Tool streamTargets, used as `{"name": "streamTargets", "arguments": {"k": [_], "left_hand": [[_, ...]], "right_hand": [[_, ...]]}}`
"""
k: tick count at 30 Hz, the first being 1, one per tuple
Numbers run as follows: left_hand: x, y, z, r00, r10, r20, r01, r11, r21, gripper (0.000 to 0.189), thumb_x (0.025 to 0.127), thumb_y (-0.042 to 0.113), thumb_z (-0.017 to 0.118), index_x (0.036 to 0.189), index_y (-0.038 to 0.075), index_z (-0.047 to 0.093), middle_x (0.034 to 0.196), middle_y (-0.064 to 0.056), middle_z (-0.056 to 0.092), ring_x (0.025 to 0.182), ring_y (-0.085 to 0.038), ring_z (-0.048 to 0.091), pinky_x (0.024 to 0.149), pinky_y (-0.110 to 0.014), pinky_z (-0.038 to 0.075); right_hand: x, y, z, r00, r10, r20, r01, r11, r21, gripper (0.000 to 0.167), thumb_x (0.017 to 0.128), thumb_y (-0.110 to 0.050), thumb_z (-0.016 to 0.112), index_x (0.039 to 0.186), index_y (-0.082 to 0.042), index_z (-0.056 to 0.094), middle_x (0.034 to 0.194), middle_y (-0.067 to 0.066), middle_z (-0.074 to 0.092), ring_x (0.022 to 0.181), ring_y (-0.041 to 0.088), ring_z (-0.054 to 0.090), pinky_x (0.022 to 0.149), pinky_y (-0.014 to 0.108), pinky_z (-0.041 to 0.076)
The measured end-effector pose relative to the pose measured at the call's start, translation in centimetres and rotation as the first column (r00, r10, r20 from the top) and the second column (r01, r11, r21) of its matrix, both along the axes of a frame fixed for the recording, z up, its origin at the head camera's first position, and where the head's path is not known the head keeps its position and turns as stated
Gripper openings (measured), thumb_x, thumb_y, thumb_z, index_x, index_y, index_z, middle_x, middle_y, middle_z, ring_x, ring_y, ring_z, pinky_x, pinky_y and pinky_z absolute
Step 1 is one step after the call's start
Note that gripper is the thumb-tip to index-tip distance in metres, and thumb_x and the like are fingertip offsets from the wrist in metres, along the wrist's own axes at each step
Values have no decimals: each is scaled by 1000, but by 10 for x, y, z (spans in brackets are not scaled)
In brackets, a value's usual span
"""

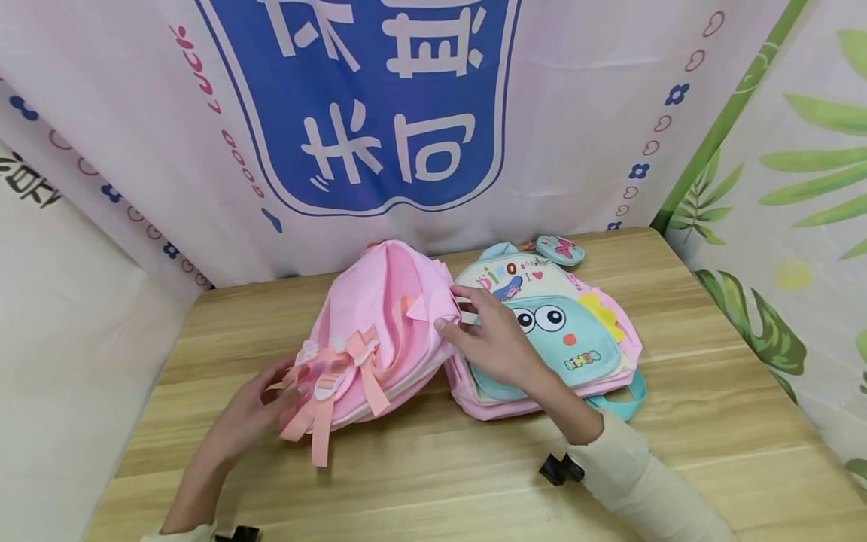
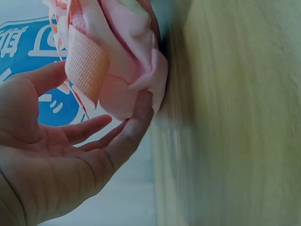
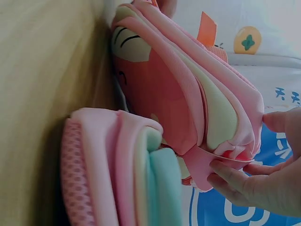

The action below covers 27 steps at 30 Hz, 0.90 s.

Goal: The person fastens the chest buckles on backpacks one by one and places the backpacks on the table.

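Observation:
A pink backpack (image 1: 352, 297) lies tilted on the table, its pink back and peach straps (image 1: 321, 429) facing up. At its lower left corner is my left hand (image 1: 244, 410), fingers spread; in the left wrist view the thumb touches the pink fabric beside a loose strap (image 2: 87, 70). My right hand (image 1: 497, 342) pinches the backpack's right edge, thumb on one side and fingers on a pink flap (image 3: 200, 167). The backpack's front, with a face design, shows only in the right wrist view. Partly under my right hand lies a teal and pink dinosaur backpack (image 1: 576, 342).
A small round teal pouch (image 1: 561, 250) lies at the top of the dinosaur backpack. The wooden table (image 1: 420, 482) meets a printed curtain (image 1: 576, 150) at the back. Leaf-patterned cloth (image 1: 806, 248) hangs along the right side.

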State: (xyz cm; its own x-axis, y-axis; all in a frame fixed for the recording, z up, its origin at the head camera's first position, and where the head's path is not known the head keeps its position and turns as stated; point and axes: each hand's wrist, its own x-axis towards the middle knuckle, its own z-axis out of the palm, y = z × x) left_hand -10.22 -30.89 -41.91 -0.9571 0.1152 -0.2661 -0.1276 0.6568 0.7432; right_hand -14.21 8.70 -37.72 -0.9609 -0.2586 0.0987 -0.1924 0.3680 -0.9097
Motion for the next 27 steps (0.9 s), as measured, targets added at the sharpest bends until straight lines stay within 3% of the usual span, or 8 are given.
{"name": "streamTargets", "arguments": {"k": [8,11,15,17,23,27], "left_hand": [[1,-13,-5,1000,21,-23,-21,1000,17,76,105,42,70,166,10,38,158,-22,51,131,-32,58,82,-24,59],[2,-21,-7,999,16,-47,-16,1000,-3,74,104,41,71,165,11,40,158,-21,53,125,-16,60,82,-24,59],[4,-32,-7,998,16,-64,-17,1000,-15,71,104,37,71,164,11,43,156,-22,55,112,11,55,81,-24,59],[4,-39,-8,997,17,-74,-19,999,-26,70,104,36,72,163,10,43,156,-22,55,108,17,52,80,-23,59],[4,-56,-10,993,20,-114,-28,997,-69,68,104,33,72,162,11,46,156,-23,54,107,22,48,79,-22,58],[3,-65,-9,992,24,-122,-34,996,-86,68,104,33,73,162,10,46,159,-24,51,107,22,46,79,-21,58]], "right_hand": [[8,-5,-6,1000,17,12,-18,999,38,68,103,-33,72,161,-8,45,159,14,53,137,30,64,105,40,60],[11,-8,-10,999,32,18,-33,998,56,69,103,-34,72,161,-8,45,159,13,52,133,30,67,106,40,60],[15,-14,-17,999,48,-8,-47,995,84,69,102,-33,73,160,-5,47,159,13,54,141,28,60,117,44,52],[16,-18,-21,998,60,-20,-58,994,95,69,101,-32,74,158,-3,48,158,14,55,142,26,59,119,45,49],[19,-27,-32,991,132,-38,-127,987,97,61,100,-25,74,154,-5,52,139,8,67,120,16,68,102,34,59],[19,-32,-39,987,156,-37,-151,982,111,63,100,-22,76,154,-2,50,135,11,68,117,18,71,96,30,62]]}}
